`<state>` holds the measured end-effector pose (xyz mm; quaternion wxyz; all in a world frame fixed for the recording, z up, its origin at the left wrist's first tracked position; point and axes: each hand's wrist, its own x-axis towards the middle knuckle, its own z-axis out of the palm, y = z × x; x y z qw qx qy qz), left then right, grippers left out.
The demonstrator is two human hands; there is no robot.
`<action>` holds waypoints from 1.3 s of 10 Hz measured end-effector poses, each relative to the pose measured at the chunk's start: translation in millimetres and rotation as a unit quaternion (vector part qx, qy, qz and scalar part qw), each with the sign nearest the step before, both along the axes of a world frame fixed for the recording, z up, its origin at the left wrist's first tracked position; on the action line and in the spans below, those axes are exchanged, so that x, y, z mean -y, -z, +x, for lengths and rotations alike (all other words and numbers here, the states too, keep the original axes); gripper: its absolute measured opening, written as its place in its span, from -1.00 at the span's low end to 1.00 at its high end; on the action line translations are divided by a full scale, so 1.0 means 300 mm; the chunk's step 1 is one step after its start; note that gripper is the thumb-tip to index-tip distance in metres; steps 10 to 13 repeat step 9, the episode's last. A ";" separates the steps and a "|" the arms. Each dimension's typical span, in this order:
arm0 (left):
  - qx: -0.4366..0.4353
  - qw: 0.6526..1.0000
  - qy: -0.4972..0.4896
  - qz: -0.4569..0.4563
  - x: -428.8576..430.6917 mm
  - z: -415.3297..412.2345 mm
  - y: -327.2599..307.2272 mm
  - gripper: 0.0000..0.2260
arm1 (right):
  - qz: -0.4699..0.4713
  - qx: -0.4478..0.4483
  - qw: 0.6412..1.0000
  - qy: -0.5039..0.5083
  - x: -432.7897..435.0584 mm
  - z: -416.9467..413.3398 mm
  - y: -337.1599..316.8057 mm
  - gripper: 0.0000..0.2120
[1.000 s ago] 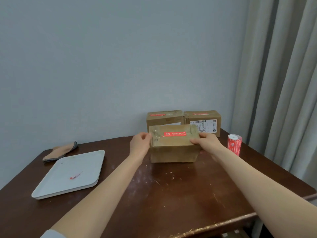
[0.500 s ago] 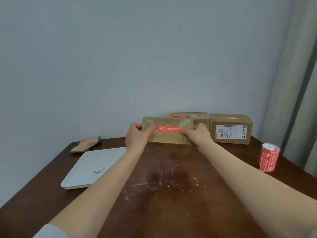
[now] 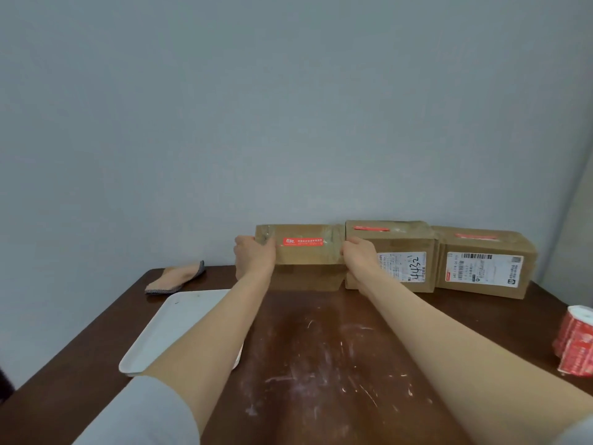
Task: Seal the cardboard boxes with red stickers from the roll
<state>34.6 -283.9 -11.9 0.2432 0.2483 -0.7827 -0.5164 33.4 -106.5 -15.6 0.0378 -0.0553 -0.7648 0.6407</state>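
- Cardboard box (image 3: 305,268) is sitting at the far side of the table (image 3: 321,364) by the wall, long axis running left-right, with the red sticker (image 3: 303,241) lying along its top.
- My left hand (image 3: 255,256) and right hand (image 3: 357,258) are gripping its two ends, fingers curled.
- Its right end is touching a second box (image 3: 401,248); bare tabletop is lying toward me.

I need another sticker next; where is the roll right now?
In the head view, the roll sits on the table at the far right, nearer than the rightmost box.

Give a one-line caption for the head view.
The left hand and right hand grip a red-stickered box beside two stickered boxes; sticker roll at right.
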 end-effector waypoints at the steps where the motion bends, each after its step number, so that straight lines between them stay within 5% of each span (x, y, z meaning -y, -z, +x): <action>1: 0.000 0.999 0.010 0.034 0.030 -0.046 0.017 -0.71 | 0.008 -0.011 1.000 0.012 0.021 -0.029 0.002 -0.57; 4: -0.012 0.993 0.083 0.077 0.028 -0.152 0.091 -0.85 | 0.018 0.006 1.000 0.000 0.048 -0.131 0.046 -0.87; 9: 0.047 0.995 0.092 -0.001 -0.046 -0.120 0.093 -0.45 | 0.107 -0.045 0.993 0.023 0.016 -0.083 0.069 -0.57; 13: 0.047 0.995 0.092 -0.001 -0.046 -0.120 0.093 -0.45 | 0.107 -0.045 0.993 0.023 0.016 -0.083 0.069 -0.57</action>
